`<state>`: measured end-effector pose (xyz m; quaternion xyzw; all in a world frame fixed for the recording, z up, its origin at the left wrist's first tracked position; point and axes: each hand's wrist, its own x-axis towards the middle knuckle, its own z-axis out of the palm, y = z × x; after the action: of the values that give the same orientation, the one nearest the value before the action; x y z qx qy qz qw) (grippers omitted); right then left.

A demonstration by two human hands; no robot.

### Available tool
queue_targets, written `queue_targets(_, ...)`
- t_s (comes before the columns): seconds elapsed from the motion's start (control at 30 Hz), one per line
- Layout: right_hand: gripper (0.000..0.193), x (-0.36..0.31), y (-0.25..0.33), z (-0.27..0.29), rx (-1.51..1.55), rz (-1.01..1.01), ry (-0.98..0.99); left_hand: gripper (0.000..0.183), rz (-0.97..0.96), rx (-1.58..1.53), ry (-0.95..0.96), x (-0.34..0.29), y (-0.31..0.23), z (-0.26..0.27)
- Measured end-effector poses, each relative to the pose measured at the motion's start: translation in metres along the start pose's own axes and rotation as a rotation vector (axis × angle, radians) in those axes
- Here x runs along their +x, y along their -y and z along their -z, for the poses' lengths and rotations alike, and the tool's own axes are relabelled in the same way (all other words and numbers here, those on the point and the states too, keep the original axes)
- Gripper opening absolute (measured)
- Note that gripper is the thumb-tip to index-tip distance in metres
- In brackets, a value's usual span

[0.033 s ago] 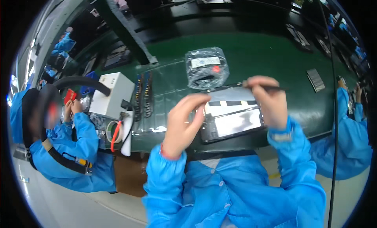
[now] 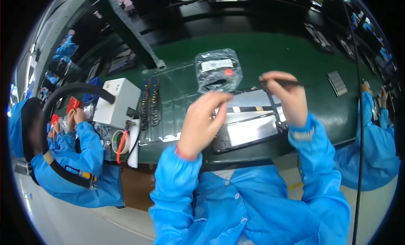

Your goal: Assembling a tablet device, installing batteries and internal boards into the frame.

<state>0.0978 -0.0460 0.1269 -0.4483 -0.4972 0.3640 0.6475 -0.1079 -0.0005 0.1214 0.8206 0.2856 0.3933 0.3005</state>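
A flat tablet-like device (image 2: 247, 133) with a black frame and a silvery inner face lies on the green table in front of me. Across its middle runs a dark strip with pale patches. My left hand (image 2: 201, 122) is over the device's left side, its fingertips at the far left corner; thumb and index finger are slightly apart, with nothing visible between them. Closed in a pinch, my right hand (image 2: 290, 99) grips a thin dark stick-like tool (image 2: 289, 82) above the far right corner. The tool's exact kind cannot be made out.
A clear plastic bag (image 2: 219, 70) with dark contents lies beyond the device. To the left are dark strips of parts (image 2: 150, 103), a white box (image 2: 117, 101) and a tape roll (image 2: 120, 141). A ridged grey block (image 2: 337, 83) lies right. Co-workers sit on both sides.
My right hand has shifted slightly up with the dark tool. My left fingertips have moved a little up and right, relative to the device. The whole view has shifted slightly.
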Motion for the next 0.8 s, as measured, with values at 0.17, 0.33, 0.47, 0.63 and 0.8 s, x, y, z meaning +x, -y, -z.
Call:
queue_targets(0.17, 0.015, 0.041, -0.057, 0.048, -0.232, -0.162, 0.159, 0.013, -0.237, 0.469, 0.027, 0.053, 0.056, -0.065)
queue_targets(0.33, 0.016, 0.040, -0.076, 0.047, -0.375, -0.246, 0.213, 0.016, -0.185, 0.467, 0.063, 0.044, 0.073, -0.077)
queue_targets(0.47, 0.015, 0.038, -0.079, 0.047, -0.429, -0.204, 0.233, 0.017, -0.163, 0.445, 0.067, 0.043, 0.073, -0.079)
queue_targets(0.63, 0.018, 0.038, -0.073, 0.044, -0.494, -0.206, 0.258, 0.021, -0.180, 0.458, 0.072, 0.043, 0.075, -0.080)
queue_targets(0.8, 0.019, 0.040, -0.074, 0.043, -0.520, -0.218, 0.271, 0.023, -0.182, 0.442, 0.059, 0.043, 0.077, -0.081)
